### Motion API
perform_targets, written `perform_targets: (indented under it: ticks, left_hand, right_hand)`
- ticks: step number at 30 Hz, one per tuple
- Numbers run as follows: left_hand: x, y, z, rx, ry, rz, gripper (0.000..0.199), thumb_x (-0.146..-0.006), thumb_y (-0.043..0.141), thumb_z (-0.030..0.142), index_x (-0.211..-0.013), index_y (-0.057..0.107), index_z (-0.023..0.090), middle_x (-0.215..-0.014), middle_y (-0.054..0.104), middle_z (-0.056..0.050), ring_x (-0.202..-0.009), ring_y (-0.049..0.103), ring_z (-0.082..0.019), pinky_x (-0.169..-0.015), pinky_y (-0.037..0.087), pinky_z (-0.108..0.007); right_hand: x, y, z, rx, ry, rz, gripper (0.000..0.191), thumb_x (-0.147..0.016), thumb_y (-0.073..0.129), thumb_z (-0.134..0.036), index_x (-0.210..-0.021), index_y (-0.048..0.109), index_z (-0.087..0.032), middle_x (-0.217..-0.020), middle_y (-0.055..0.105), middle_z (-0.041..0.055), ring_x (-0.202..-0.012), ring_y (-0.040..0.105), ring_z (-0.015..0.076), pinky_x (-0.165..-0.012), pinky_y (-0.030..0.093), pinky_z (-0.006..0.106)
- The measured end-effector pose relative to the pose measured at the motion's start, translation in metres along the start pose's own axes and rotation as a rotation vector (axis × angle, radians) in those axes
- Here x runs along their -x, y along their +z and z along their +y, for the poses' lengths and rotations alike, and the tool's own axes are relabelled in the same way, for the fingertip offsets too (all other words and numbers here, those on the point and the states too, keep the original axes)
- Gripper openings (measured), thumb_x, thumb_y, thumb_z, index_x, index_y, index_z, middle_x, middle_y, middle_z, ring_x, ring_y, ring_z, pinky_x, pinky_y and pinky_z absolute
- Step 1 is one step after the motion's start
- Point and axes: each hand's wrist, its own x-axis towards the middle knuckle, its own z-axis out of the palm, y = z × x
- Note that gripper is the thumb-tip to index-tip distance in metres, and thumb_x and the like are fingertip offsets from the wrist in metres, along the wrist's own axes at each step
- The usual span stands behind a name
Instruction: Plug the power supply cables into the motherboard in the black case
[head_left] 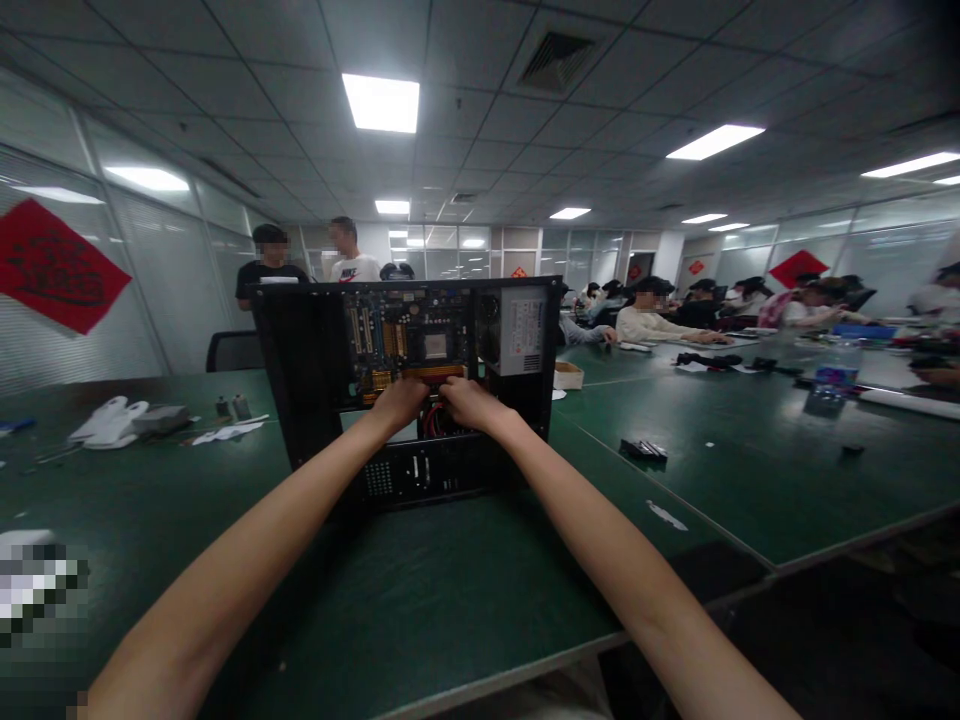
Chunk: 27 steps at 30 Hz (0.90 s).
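Observation:
An open black computer case [300, 380] stands upright on the green table in front of me, its inside facing me. The motherboard [405, 330] carries a square silver processor socket [435, 347], and the power supply [521, 330] fills the upper right. Both hands reach in just below the socket, at either end of an orange-red strip [444, 372] among the memory slots. My left hand [403, 402] and my right hand [471, 402] have their fingers bent and closed; whatever is between the fingertips is hidden. Red and dark cables [435, 420] hang beneath them.
Left of the case lie white objects [112, 422], a grey box [161, 418] and small metal parts [232, 406]. On the right are a small black part [643, 451], a paper scrap [666, 516] and a cardboard box [568, 376]. People stand behind and sit along the right.

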Motion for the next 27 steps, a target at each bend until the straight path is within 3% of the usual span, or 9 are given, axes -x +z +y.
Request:
perform_targets:
  ticks: [9, 15, 27]
  left_hand:
    - [0.0, 0.004, -0.003, -0.056, 0.036, 0.043, 0.028, -0.092, 0.048, 0.02, -0.107, 0.071, 0.015, -0.11, 0.07, -0.017, -0.102, 0.068, -0.028, -0.087, 0.053, -0.036]
    - [0.001, 0.002, -0.002, -0.077, 0.045, 0.044, 0.027, -0.092, 0.048, 0.019, -0.103, 0.072, 0.014, -0.106, 0.072, -0.017, -0.1, 0.069, -0.029, -0.086, 0.053, -0.037]
    - [0.001, 0.004, -0.007, -0.07, 0.042, 0.069, 0.026, -0.091, 0.05, 0.022, -0.104, 0.071, 0.016, -0.109, 0.071, -0.017, -0.102, 0.068, -0.033, -0.084, 0.054, -0.04]
  right_hand:
    - [-0.019, -0.002, 0.012, 0.205, -0.147, -0.047, 0.029, -0.097, 0.039, -0.015, -0.115, 0.061, -0.008, -0.117, 0.062, 0.0204, -0.107, 0.063, 0.0272, -0.087, 0.05, 0.035]
    - [-0.014, 0.003, 0.015, 0.252, -0.136, -0.03, 0.029, -0.096, 0.039, -0.016, -0.109, 0.063, -0.007, -0.108, 0.067, 0.0203, -0.099, 0.067, 0.0308, -0.08, 0.052, 0.038]
    - [-0.017, 0.002, 0.01, 0.274, -0.195, -0.038, 0.029, -0.094, 0.041, -0.014, -0.107, 0.065, -0.007, -0.104, 0.07, 0.0214, -0.096, 0.069, 0.0301, -0.08, 0.051, 0.038]
